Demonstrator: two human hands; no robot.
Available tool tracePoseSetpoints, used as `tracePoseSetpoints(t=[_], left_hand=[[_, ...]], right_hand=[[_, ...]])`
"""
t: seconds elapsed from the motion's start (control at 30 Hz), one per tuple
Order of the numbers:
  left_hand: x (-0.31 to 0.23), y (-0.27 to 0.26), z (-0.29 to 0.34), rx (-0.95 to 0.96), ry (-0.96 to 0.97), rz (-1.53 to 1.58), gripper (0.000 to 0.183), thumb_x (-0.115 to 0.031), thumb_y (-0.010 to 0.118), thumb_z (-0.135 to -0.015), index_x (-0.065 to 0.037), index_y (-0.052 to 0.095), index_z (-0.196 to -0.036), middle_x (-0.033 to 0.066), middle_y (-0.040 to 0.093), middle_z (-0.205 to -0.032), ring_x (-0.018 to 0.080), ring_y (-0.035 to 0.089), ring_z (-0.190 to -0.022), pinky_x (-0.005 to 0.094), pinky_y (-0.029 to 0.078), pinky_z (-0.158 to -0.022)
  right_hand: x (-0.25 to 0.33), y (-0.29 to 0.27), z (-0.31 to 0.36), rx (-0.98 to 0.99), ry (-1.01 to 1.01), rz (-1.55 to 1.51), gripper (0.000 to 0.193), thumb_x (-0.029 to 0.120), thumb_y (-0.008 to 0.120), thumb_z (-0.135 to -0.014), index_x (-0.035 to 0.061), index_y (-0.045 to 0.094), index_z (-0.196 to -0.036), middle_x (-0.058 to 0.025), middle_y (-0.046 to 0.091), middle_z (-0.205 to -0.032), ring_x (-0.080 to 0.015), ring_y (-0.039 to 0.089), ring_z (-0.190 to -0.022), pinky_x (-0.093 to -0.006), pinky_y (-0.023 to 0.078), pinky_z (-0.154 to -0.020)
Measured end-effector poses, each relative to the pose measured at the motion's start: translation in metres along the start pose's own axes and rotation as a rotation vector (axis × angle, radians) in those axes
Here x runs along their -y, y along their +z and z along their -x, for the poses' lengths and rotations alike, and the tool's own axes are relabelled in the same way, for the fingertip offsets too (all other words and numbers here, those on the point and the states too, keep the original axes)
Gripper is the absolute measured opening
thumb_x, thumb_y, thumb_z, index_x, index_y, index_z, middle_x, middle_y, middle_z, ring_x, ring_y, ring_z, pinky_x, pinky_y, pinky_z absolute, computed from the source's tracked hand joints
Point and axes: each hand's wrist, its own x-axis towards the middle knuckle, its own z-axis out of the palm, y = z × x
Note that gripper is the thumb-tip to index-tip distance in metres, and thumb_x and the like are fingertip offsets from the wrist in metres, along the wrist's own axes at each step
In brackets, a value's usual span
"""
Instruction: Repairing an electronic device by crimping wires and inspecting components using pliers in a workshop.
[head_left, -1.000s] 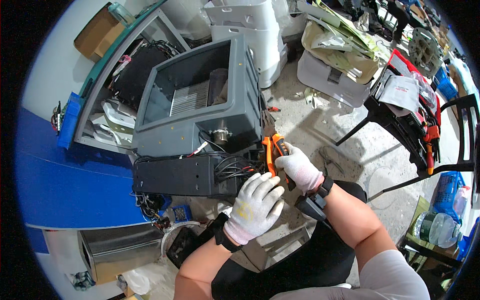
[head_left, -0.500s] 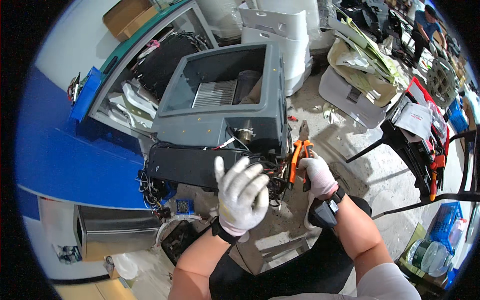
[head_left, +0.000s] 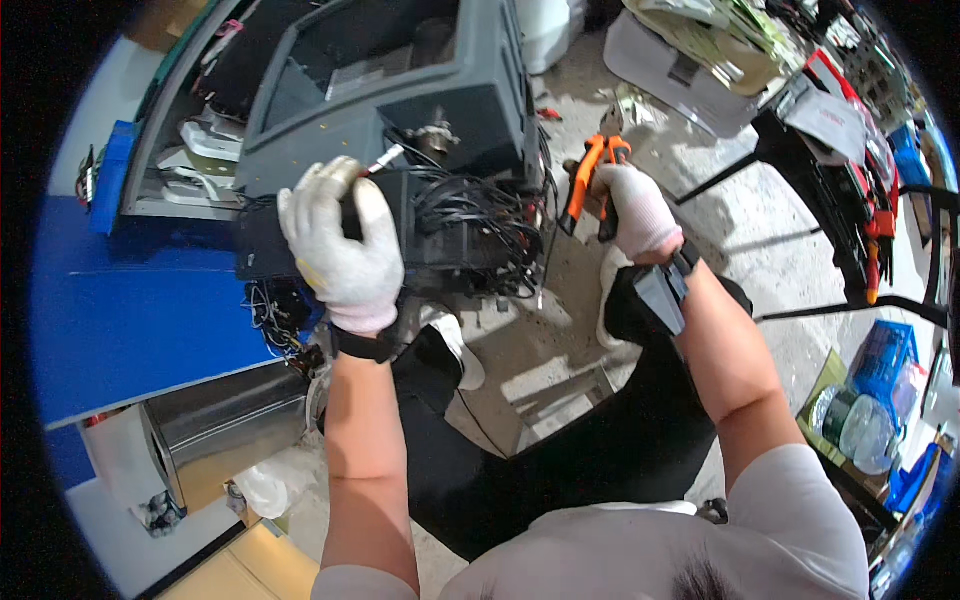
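My left hand (head_left: 345,240), in a white glove, is over the front of a large grey machine housing (head_left: 350,125). Its fingers are curved but apart, with the tips beside a thin wire that has a white sleeve (head_left: 386,158). Whether they touch the wire is hard to tell. In my gloved right hand (head_left: 638,212) is a pair of pliers (head_left: 590,170) with orange and black handles, jaws pointing away from me. A tangle of black cables (head_left: 480,215) lies along the housing's front, between my hands. Behind it a metal fitting (head_left: 432,138) sits in a recess.
At left is a blue surface (head_left: 160,325) with a metal box (head_left: 230,425) below. A black stand holding a red-edged tool bag (head_left: 870,190) is on the right. White and greenish panels (head_left: 690,75) are piled at the back. A blue basket (head_left: 885,365) stands far right.
My left hand has moved left and forward, from above the cables to the white-sleeved wire. The pliers stay in my right hand. My view has tipped downward toward my body.
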Motion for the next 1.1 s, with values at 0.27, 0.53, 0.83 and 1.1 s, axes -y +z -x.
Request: tracePoseSetpoints(t=[0.27,0.53,0.83,1.1], left_hand=[[-0.008,0.000,0.001,0.030,-0.158,0.016,0.016,-0.014,0.057,-0.084,-0.002,0.064,-0.092,0.0122,0.063,-0.089,0.0270,0.058,-0.083,0.0352,0.046,-0.076],[-0.011,0.014,0.000,0.096,-0.374,0.069,0.025,-0.025,0.059,-0.084,-0.002,0.067,-0.091,0.0114,0.062,-0.082,0.0223,0.060,-0.076,0.0321,0.046,-0.072],[0.000,0.029,-0.013,0.111,-0.349,-0.028,0.033,-0.037,0.060,-0.083,-0.005,0.068,-0.088,0.0134,0.067,-0.088,0.0290,0.063,-0.083,0.0355,0.047,-0.075],[0.037,0.031,-0.010,-0.252,-0.226,0.876,0.027,-0.013,0.045,-0.089,0.001,0.065,-0.101,0.0097,0.065,-0.101,0.0171,0.058,-0.100,0.0267,0.042,-0.090]], right_hand=[[-0.014,-0.009,0.007,0.007,-0.221,0.416,0.023,0.016,0.045,-0.084,-0.0003,0.055,-0.070,-0.0043,0.051,-0.063,-0.0123,0.050,-0.051,-0.0275,0.044,-0.047],[-0.019,-0.018,0.017,0.031,-0.037,0.347,0.009,0.004,0.049,-0.077,0.0021,0.057,-0.074,-0.0047,0.053,-0.063,-0.0126,0.054,-0.052,-0.0271,0.045,-0.047],[-0.010,-0.020,0.018,0.081,-0.146,0.511,0.019,0.000,0.060,-0.063,0.0029,0.059,-0.081,-0.0060,0.057,-0.064,-0.0199,0.059,-0.063,-0.0298,0.048,-0.060],[-0.030,-0.019,0.017,0.170,-0.146,0.488,0.025,0.004,0.062,-0.060,0.0037,0.058,-0.085,-0.0058,0.053,-0.067,-0.0195,0.054,-0.063,-0.0283,0.044,-0.057]])
